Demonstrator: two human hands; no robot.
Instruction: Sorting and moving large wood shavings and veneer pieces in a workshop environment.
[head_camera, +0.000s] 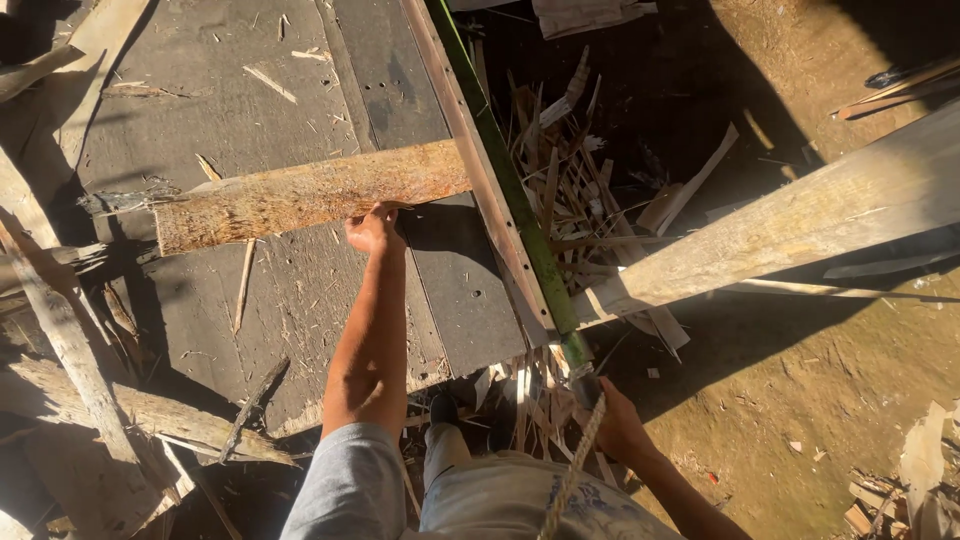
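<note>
L hand (374, 230) grips near edge of rough, reddish-brown wooden plank (310, 195), lying crosswise on dark grey table (300, 90). R hand (615, 425) closed round low end of long green pole (505, 180), well apart from plank.

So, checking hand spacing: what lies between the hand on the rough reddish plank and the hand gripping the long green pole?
Head view: dark grey board and splintered wood scraps lie between left hand and right hand.

A long pale weathered timber beam (790, 225) slants in from three o'clock. Splintered wood offcuts (570, 170) heap at one o'clock. Bare sandy ground (800, 380) spreads at four o'clock; possibly scrap boards (80, 390) at eight o'clock.
</note>
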